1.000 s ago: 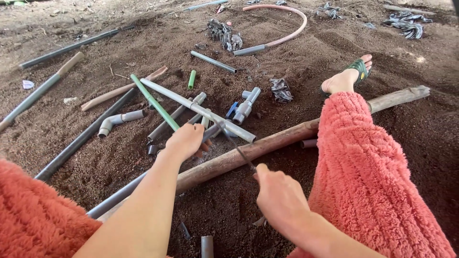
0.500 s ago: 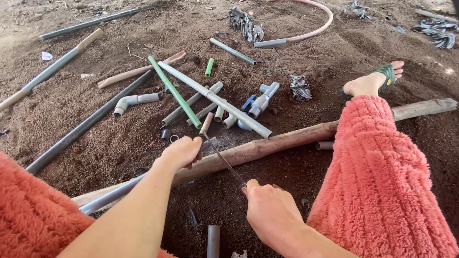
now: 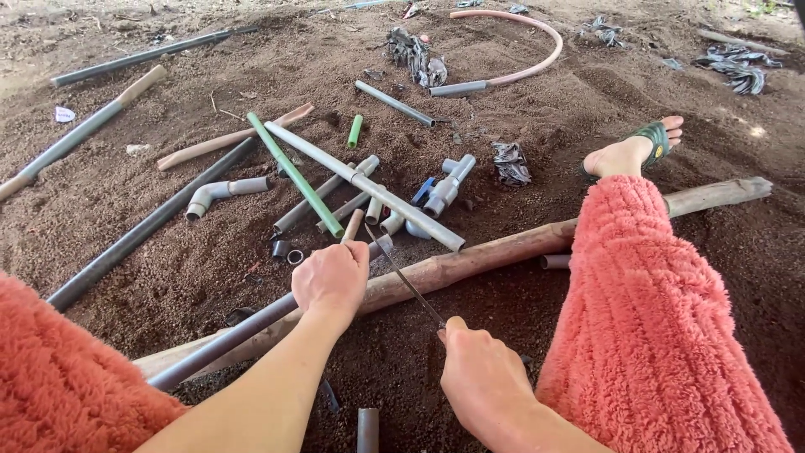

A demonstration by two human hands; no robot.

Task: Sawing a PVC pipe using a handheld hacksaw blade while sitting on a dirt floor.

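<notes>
L hand (image 3: 331,279) fingers curled down over 1 grey pipe (image 3: 220,344), pinning it against 1 long wooden pole (image 3: 503,252) on the dirt. R hand (image 3: 480,373) fist closed round the handle of 1 thin saw blade (image 3: 404,276) — blade tip reaches up across the pole, just beside the L hand. Behind: 1 green pipe (image 3: 293,174) lying across approx. 5 short grey offcuts, 1 long light-grey pipe (image 3: 365,185), 1 grey elbow piece (image 3: 220,193), 1 short green stub (image 3: 355,131) — 1 pink hose (image 3: 537,38) curved far back. 1 sandalled foot (image 3: 633,151) near the pole's far end.
</notes>
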